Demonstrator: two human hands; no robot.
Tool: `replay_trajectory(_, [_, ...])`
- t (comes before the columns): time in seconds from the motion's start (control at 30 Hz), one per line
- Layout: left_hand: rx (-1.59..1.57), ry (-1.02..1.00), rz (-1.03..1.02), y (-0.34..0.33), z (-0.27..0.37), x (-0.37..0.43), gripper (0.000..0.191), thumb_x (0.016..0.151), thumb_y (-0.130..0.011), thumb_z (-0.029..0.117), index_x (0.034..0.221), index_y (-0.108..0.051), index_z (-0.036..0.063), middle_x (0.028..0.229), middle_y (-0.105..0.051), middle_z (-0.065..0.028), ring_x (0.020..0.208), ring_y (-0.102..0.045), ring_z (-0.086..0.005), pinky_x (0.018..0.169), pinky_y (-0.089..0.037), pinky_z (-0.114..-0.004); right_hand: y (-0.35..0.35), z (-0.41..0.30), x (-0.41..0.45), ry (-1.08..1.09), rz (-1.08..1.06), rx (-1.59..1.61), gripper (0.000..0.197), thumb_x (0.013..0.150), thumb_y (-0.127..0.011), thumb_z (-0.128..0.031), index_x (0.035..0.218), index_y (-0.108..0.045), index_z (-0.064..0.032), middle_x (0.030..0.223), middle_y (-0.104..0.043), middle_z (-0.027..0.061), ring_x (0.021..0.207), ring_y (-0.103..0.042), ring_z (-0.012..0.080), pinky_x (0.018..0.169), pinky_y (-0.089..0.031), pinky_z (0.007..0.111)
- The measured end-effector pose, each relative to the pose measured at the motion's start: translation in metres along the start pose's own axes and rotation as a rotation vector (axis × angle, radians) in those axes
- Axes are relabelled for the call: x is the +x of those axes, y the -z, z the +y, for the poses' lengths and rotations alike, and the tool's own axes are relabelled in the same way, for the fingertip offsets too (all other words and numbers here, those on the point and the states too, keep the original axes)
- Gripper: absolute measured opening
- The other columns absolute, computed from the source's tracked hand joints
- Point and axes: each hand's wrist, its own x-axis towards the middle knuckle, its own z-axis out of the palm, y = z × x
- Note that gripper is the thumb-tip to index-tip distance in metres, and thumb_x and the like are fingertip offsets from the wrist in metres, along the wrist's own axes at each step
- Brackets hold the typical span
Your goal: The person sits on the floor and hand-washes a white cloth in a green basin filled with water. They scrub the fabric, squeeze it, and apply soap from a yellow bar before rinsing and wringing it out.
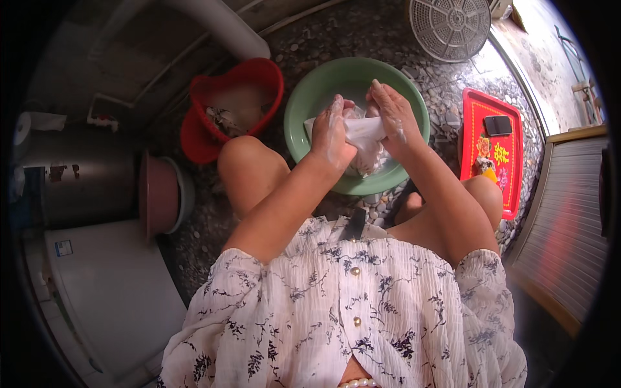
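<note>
Both of my hands are over a round green plastic basin [297, 127] on the floor. A wet white cloth [365, 132] is stretched between them, its lower part hanging into the basin. My left hand [334, 131] grips the cloth's left side and has suds on its back and wrist. My right hand [395, 116] holds the right side, with suds near the wrist and its fingers pointing up. Between the hands the cloth is bunched, and some of it shows dark marks near the water. The fingertips are partly hidden by the hands and the cloth.
A red plastic container [274, 92] stands left of the basin. On the right lies a red patterned tray [468, 116] with a smartphone [498, 125]. A round perforated plastic cover [456, 26] is at the top. Pink and grey basins [157, 194] are at the left, above a white appliance [111, 291].
</note>
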Motion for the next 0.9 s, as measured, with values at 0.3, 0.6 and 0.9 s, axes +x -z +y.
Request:
replay_trajectory(0.3, [0.336, 0.045, -0.160, 0.025, -0.014, 0.010, 0.022, 0.098, -0.046, 0.025, 0.110, -0.051, 0.0067, 0.091, -0.055, -0.0038, 0.084, -0.054, -0.0140, 0.075, -0.046, -0.031, -0.038, 0.007, -0.037, 1.101, -0.102, -1.281, 0.016, 0.078, -0.065, -0.019, 0.074, -0.051, -0.0122, 0.056, -0.054, 0.0106, 0.051, -0.058, 0.0297, 0.044, -0.044, 0.036])
replay_trajectory(0.6, [-0.093, 0.151, -0.121, 0.072, -0.036, 0.065, 0.029, 0.098, -0.037, 0.025, 0.118, -0.047, 0.0070, 0.110, -0.054, -0.0073, 0.105, -0.053, -0.0179, 0.091, -0.043, -0.035, -0.041, 0.024, -0.020, 0.769, 0.105, -1.370, 0.020, 0.073, -0.063, -0.009, 0.092, -0.057, -0.0107, 0.064, -0.054, 0.0072, 0.055, -0.058, 0.0271, 0.054, -0.048, 0.035])
replay_trajectory(0.9, [-0.173, 0.209, -0.259, 0.015, -0.025, 0.006, 0.028, 0.096, -0.035, 0.018, 0.118, -0.047, 0.0085, 0.112, -0.054, -0.0070, 0.109, -0.051, -0.0230, 0.090, -0.044, -0.041, -0.027, 0.009, -0.012, 0.840, 0.099, -1.172, 0.013, 0.074, -0.062, -0.007, 0.084, -0.061, -0.0162, 0.065, -0.058, 0.0061, 0.057, -0.060, 0.0335, 0.054, -0.050, 0.038])
